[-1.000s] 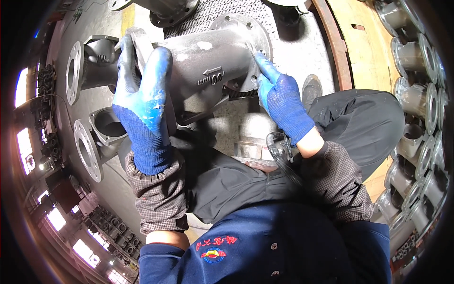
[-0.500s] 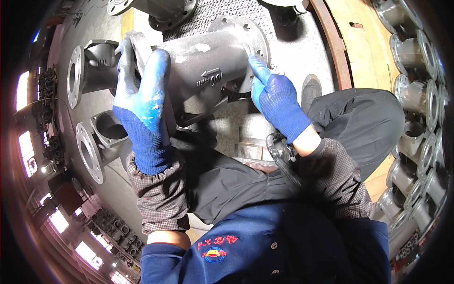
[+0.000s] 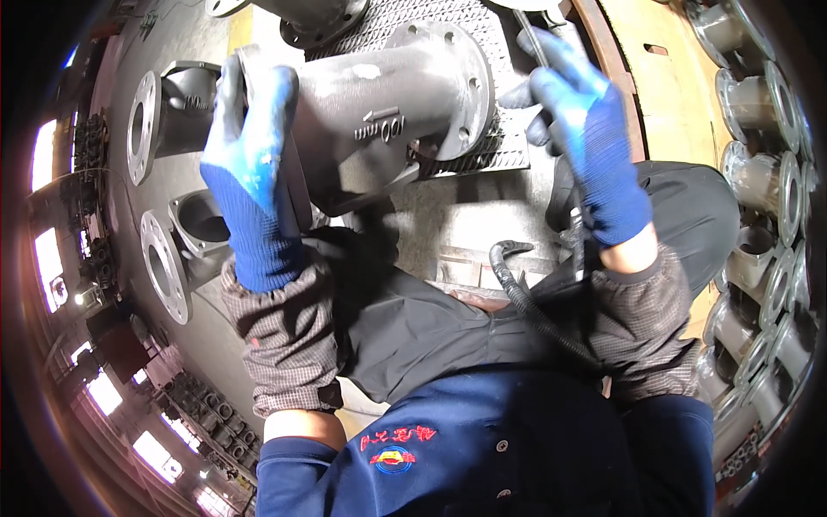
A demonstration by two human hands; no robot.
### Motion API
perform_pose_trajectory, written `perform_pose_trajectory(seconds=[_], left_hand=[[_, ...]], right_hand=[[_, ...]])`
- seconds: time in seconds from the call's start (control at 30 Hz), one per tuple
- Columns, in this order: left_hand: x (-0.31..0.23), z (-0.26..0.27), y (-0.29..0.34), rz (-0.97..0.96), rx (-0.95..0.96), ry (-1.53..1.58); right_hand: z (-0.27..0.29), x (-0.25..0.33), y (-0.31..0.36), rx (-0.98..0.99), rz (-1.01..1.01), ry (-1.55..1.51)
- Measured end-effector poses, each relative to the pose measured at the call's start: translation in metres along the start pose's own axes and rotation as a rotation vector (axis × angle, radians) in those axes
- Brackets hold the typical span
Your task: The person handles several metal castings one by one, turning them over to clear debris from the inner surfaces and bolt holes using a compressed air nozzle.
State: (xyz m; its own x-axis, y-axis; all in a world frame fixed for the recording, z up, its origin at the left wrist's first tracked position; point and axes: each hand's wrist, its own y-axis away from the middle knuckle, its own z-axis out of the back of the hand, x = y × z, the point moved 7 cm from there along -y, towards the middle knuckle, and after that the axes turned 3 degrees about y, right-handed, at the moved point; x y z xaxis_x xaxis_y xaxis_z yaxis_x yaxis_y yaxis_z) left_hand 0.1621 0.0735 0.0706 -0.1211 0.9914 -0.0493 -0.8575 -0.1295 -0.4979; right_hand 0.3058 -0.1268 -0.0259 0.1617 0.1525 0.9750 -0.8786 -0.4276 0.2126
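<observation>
Grey flanged metal pipe (image 3: 379, 93) appears unfinished. Left grip (image 3: 251, 142) clamps nine-o'clock flange (image 3: 298, 185); right grip (image 3: 587, 116), two o'clock, clasps slim grey rod (image 3: 529, 36).

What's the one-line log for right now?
left hand: gripping left end of pipe casting | right hand: holding rod-like tool, apart from casting
</observation>
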Motion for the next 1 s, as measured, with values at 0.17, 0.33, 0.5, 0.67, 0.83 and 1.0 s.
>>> perform_pose_trajectory(seconds=[0.17, 0.33, 0.5, 0.67, 0.83, 1.0], left_hand=[[0.018, 0.005, -0.016, -0.191, -0.07, 0.12], [0.053, -0.025, -0.022, 0.415, 0.058, 0.765], [0.064, -0.012, -0.017, 0.049, 0.015, 0.341], [0.067, -0.013, -0.01, 0.333, 0.001, 0.616], [0.053, -0.006, -0.006, 0.365, 0.071, 0.545], [0.036, 0.008, 0.003, 0.379, 0.105, 0.649]], right_hand=[[0.005, 0.059, -0.019, 0.168, 0.27, 0.304], [0.015, 0.075, -0.052, 0.185, 0.634, 0.636], [-0.001, 0.063, -0.073, 0.266, 0.632, 0.628], [-0.024, 0.062, -0.061, 0.493, 0.364, 0.332], [-0.056, 0.075, -0.056, 0.52, 0.466, 0.328], [-0.099, 0.08, -0.057, 0.552, 0.616, 0.379]])
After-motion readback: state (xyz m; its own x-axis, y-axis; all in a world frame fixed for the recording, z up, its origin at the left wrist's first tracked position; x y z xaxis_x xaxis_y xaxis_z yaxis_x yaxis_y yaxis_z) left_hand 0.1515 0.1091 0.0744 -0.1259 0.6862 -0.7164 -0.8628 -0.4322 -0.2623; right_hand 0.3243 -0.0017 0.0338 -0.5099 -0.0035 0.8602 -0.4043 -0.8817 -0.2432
